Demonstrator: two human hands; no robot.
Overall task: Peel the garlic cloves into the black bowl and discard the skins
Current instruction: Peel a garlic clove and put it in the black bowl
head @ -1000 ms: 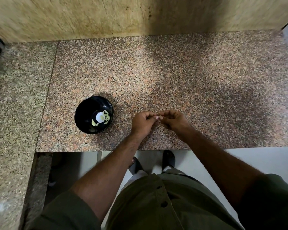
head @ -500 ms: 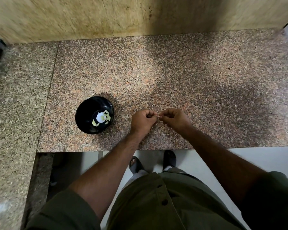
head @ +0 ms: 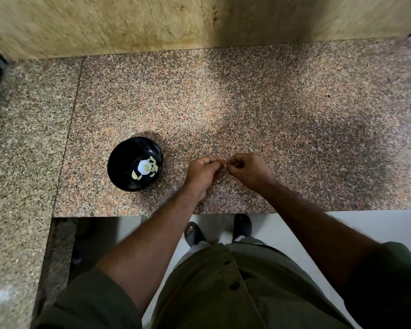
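A black bowl (head: 119,162) stands on the speckled granite counter (head: 247,110), holding several pale peeled garlic cloves (head: 144,168). Just right of the bowl, my left hand (head: 203,173) and my right hand (head: 246,168) meet fingertip to fingertip above the counter. Both pinch a small garlic clove (head: 224,164), of which only a pale sliver shows between the fingers. Whether skin clings to it is hidden by the fingers.
A yellowish stone wall (head: 176,22) rises behind the counter. A second granite slab (head: 22,138) adjoins on the left. The counter's front edge (head: 342,210) runs just below my wrists, with white floor and my sandalled feet (head: 195,233) underneath.
The two hands stay together at the same spot; the fingers shift slightly as they work the clove. The bowl has not moved.
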